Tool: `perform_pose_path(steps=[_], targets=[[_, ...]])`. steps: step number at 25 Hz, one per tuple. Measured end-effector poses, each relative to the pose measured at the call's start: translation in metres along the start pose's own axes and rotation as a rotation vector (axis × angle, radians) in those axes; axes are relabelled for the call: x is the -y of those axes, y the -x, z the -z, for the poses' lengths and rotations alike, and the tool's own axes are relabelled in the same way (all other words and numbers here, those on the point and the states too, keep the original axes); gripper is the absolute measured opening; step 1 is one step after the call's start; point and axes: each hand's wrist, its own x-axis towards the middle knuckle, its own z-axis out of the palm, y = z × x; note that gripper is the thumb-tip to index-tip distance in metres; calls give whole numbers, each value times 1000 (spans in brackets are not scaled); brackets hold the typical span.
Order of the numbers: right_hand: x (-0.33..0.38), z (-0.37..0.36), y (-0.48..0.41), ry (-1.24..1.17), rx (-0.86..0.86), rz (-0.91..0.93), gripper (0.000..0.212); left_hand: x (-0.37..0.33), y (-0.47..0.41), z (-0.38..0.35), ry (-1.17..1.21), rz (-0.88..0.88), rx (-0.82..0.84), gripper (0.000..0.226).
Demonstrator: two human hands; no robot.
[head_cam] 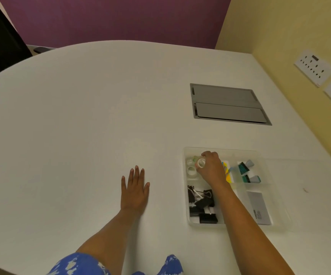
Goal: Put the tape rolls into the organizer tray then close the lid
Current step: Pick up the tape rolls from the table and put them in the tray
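While the left hand [135, 192] lies flat, palm down with its fingers [136, 173] spread on the smooth white rounded desk [81, 126], the right hand [210, 168] reaches into the far-left compartment of the clear plastic organizer tray [186, 195]. The right hand's fingers are closed around one small roll of clear tape with a white core [201, 162], held just above the compartment.

Count of tape: three rolls visible in all. Two further clear tape rolls [190, 167] lie inside that same far-left compartment, one behind the other, just left of the held roll. All three are small, ring-shaped and translucent.

Tray: rectangular, transparent, divided into several compartments; the exact number cannot be told beneath the arm. Its clear lid [299, 171] lies open, folded flat to the right on the desk.

Other contents: a pile of black metal binder clips with silver wire handles [201, 203] fills the near-left compartment; their number cannot be told. Teal binder clips [246, 172], at least two, sit in the far-right compartment. A yellow item [228, 176], partly hidden by the hand, sits in the far-middle compartment. One flat grey card with printed text [259, 208] lies in the near-right compartment.

Fixtures: one grey rectangular metal cable hatch with two flaps [228, 104] is set flush in the desk, well beyond the tray. Two white wall socket plates [313, 67] are mounted on the yellow wall at right.
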Motion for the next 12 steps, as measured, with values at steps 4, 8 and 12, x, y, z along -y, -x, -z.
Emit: perform_pose_path(steps=[4,8,12], targets=[[-10,-5,-4,187,34,93,47,-19,3,-7,0,18,-8,56],[-12,-8,-11,265,11,137,45,-30,5,-12,7,35,-5,55],[-19,-7,-11,193,-38,173,45,-36,1,-11,28,34,8,54]])
